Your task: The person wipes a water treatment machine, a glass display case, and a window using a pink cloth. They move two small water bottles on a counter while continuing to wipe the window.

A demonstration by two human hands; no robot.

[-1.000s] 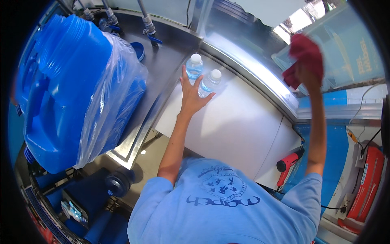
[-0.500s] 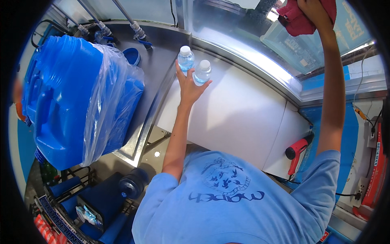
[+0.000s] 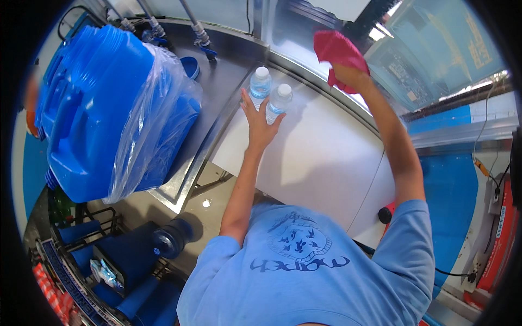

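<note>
Two small clear plastic bottles with white caps stand close together at the far left of the white tabletop (image 3: 321, 155). Around their lower parts spreads my left hand (image 3: 262, 122): the thumb lies by the right bottle (image 3: 281, 98), one finger reaches between the two, and others rest beside the left bottle (image 3: 261, 86). At the far right, up by the glass, my right hand (image 3: 350, 77) is closed on a dark pink cloth (image 3: 340, 50). The cloth hangs out past the fingers, and its contact with the glass is hard to tell.
Big blue jugs (image 3: 103, 119) in clear plastic wrap stand on the steel counter (image 3: 234, 57) at left, near metal pipes with blue valves (image 3: 204, 43). A large water bottle (image 3: 171, 239) lies low at left. A metal-framed window ledge (image 3: 321, 89) borders the white tabletop.
My right hand has swept left and nearer with the cloth, along the glass. The left hand keeps its place at the bottles. The whole view has shifted slightly.
</note>
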